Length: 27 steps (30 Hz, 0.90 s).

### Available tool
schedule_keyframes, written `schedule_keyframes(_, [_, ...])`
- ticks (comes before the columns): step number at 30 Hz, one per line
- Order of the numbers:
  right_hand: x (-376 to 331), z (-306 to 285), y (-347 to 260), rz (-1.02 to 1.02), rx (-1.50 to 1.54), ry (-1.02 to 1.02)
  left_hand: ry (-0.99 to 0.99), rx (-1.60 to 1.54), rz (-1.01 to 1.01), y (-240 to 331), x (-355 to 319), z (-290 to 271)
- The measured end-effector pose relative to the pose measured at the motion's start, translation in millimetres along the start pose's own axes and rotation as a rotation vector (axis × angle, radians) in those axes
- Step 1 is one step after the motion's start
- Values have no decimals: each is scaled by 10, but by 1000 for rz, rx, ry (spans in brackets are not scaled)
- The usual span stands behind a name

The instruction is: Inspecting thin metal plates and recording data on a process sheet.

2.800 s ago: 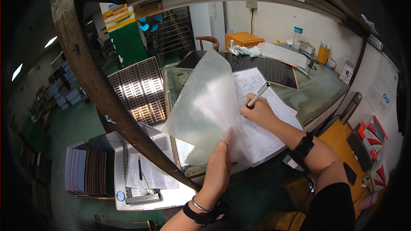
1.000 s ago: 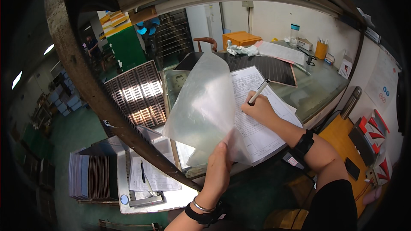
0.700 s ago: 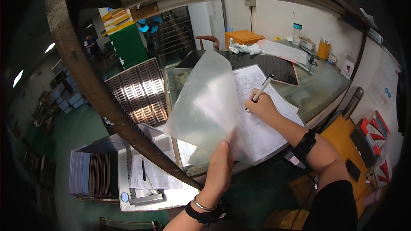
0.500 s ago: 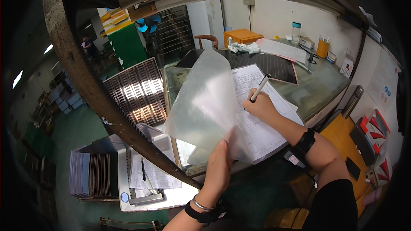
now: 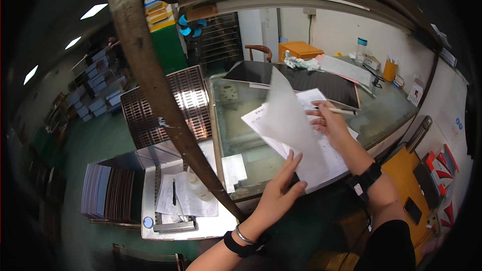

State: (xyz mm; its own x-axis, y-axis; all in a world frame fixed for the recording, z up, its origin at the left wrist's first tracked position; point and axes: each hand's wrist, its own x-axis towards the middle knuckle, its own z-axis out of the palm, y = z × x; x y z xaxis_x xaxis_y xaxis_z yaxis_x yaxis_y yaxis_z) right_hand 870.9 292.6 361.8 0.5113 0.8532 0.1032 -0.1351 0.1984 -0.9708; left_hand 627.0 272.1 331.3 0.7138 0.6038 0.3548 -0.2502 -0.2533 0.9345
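A translucent plastic sheet [image 5: 288,118] stands curled up over printed forms [image 5: 329,168] on the glass-topped table. My right hand [image 5: 332,124] is at the sheet's right edge, fingers bent, with a white pen [image 5: 337,111] held across them and its end pointing right. Whether those fingers also touch the sheet I cannot tell. At the sheet's lower end is my left hand [image 5: 281,190], its thumb and fingers apart and nothing gripped. More of the printed paper [image 5: 256,120] shows to the left of the sheet.
Dark striped panels [image 5: 321,83] lie behind the forms, with white gloves [image 5: 301,63] beyond. A metal post [image 5: 145,70] slants down at the left. Below it, a white stand [image 5: 150,200] carries papers and a bottle [image 5: 198,185]. A phone [image 5: 412,211] lies at right.
My left hand has let go of the plastic sheet and spread its fingers. The sheet has swung right, uncovering paper on its left. My right hand has raised the pen from writing and turned it sideways.
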Motion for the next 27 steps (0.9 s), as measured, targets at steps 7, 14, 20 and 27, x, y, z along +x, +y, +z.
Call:
schedule_keyframes(7, [-227, -517, -99, 73, 142, -166, -87, 43, -24, -32, -172, -118])
schedule_keyframes(14, [-361, -286, 130, 113, -131, -183, 174, -203, 7, -213, -342, -93])
schedule_keyframes(20, [-1314, -57, -125, -27, -337, -525, 273, -370, -5, -156, -396, 200])
schedule_keyframes(27, [-2014, 493, -58, -51, -344, -382, 489, -569, 82, -454, -320, 416])
